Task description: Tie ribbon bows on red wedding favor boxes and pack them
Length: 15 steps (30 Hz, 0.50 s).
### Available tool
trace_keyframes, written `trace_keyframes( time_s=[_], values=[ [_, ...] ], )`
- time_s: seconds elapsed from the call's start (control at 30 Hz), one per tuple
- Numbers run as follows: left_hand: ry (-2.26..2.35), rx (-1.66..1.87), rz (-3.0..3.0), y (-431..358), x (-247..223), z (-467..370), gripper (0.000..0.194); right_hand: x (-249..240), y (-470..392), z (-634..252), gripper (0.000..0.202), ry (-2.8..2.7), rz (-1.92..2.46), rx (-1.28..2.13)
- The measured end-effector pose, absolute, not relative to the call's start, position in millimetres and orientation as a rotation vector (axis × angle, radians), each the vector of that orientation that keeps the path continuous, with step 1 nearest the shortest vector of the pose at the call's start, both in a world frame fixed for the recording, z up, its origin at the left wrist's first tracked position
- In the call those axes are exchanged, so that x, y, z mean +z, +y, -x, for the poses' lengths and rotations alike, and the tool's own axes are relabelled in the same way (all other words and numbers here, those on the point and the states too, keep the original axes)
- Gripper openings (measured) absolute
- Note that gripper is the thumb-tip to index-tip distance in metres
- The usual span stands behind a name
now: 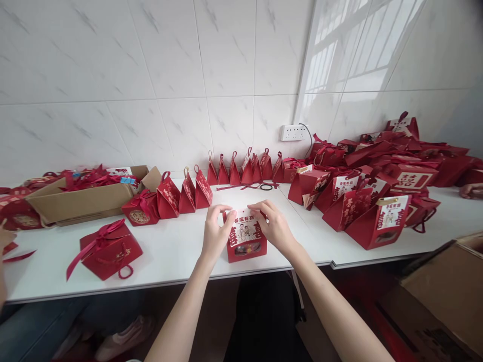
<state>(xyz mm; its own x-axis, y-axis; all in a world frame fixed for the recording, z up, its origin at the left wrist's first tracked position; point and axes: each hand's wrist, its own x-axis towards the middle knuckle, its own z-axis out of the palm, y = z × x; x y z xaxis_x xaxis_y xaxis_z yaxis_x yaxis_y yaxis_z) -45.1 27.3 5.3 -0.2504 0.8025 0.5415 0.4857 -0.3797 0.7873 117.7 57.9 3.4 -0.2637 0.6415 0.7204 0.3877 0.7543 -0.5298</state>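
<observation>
A red gift box (247,250) with a white printed front and a small oval window stands upright near the table's front edge. My left hand (218,229) grips its upper left corner between thumb and fingers. On the other side, my right hand (274,226) pinches the upper right corner. Both thumbs lie against the printed front, and the fingers reach over the top edge. A thin dark red ribbon (247,187) and a black ring (266,187) lie on the white table (181,246) behind the box.
Several small red boxes with loops (234,173) line the wall. A cardboard box (86,201) of ribbons is at left, near a ribbon-tied red box (109,251). Many red boxes (377,161) pile up at right. A power strip (294,132) is on the wall; another person's hand (471,191) shows far right.
</observation>
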Motion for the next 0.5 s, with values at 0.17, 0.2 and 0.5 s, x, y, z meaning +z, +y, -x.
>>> trace_keyframes(
  time_s=[0.17, 0.2, 0.5],
  values=[
    [1.377, 1.571, -1.778, 29, 14, 44, 0.018, 6, 61, -121, 0.024, -1.876, 0.821, 0.361],
    [1.381, 1.557, -1.789, 30, 14, 42, 0.017, 7, 62, -122, 0.023, -1.877, 0.827, 0.381],
    [1.458, 1.634, -1.752, 27, 9, 35, 0.025, 14, 65, -128, 0.013, -1.837, 0.841, 0.579]
  ],
)
